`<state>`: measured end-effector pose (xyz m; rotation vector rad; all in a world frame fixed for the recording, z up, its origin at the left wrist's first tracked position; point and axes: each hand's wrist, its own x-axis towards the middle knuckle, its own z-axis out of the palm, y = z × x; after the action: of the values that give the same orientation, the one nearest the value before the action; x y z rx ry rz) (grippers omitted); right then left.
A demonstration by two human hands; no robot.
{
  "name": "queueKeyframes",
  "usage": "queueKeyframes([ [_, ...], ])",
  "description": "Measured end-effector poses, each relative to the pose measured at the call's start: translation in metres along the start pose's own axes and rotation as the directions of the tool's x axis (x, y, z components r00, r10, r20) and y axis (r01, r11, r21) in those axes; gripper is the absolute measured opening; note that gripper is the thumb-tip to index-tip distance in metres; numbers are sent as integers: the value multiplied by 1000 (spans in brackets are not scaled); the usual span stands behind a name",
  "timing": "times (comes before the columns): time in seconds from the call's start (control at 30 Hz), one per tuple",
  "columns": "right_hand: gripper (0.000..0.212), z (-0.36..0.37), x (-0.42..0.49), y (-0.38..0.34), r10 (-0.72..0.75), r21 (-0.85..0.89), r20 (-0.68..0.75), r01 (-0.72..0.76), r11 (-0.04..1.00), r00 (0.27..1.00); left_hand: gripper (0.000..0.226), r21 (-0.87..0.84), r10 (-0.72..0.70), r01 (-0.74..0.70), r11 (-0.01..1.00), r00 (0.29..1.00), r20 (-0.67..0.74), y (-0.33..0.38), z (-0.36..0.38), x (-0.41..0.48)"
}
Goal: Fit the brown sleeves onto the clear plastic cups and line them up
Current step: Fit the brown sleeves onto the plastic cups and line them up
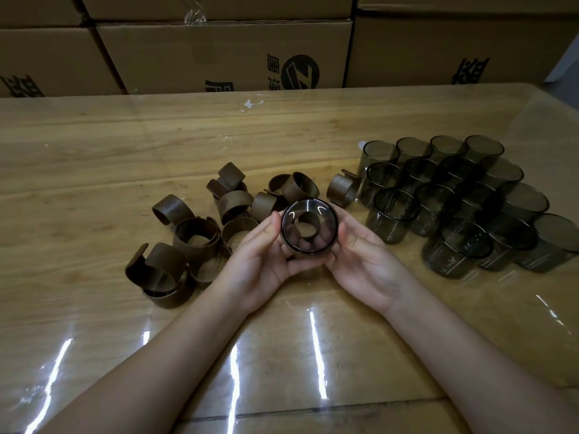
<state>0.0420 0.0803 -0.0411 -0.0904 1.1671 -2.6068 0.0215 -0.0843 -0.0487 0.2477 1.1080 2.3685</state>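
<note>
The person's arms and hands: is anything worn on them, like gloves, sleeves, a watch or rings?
Nothing that shows. The left hand and right hand are bare, without gloves, and no rings are visible. Both forearms are uncovered to the picture's lower edge: no sleeves, watch, bracelet or markings.

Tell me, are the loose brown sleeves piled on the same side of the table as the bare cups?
No: the loose brown sleeves lie toward the left of the table, while the bare cups stand grouped on the right.

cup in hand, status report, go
Left hand and right hand both grip one cup, mouth toward camera. Sleeves left, bare cups right. Nothing blocking.
</note>
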Motion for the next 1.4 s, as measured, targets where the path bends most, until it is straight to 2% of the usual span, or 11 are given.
queueKeyframes([
  [0.1, 90, 0, -1, -4, -46, -24, -27, 45, 999, 999, 61, 116, 8, -6, 993, 1000, -14, -2, 0, 2],
  [0.23, 72, -5, -5, -11, -121, -70, -34, 119, 990, 992, 60, 387, 76, -54, 921, 996, -42, -10, 6, 0],
  [0.37, 56, -7, -9, -13, -187, -298, -28, 171, 939, 982, 60, 639, 190, -117, 760, 981, -46, -14, 8, -5],
  [0.43, 40, -6, -10, -12, -236, -423, -10, 210, 881, 972, 62, 715, 240, -153, 682, 971, -21, -15, 10, -7],
  [0.5, 35, -6, -11, -10, -274, -468, 5, 244, 850, 962, 58, 744, 250, -154, 650, 968, -18, -15, 11, -8],
  [0.6, 36, -7, -11, -5, -305, -486, 8, 270, 831, 952, 55, 671, 207, -141, 728, 978, -19, -12, 9, -7],
  [0.73, 44, -6, -9, -3, -367, -538, -35, 292, 791, 929, 60, 355, 121, -111, 928, 993, -8, -8, 3, -5],
  [0.9, 54, -4, -7, 4, -209, -503, -46, 158, 849, 977, 71, 98, 54, -60, 993, 997, 59, -2, -3, -3],
  [1.0, 54, -2, -6, 5, -188, -518, -20, 150, 842, 982, 70, -23, 51, -50, 998, 997, 59, 0, -6, 0],
  [1.13, 53, -2, -7, 8, -206, -558, 25, 184, 809, 978, 60, -47, 24, -21, 999, 998, 54, 0, -7, 2],
  [1.4, 57, -6, -5, 9, -221, -544, 11, 191, 817, 975, 76, 104, 45, -56, 993, 994, 100, 0, -5, 1],
])
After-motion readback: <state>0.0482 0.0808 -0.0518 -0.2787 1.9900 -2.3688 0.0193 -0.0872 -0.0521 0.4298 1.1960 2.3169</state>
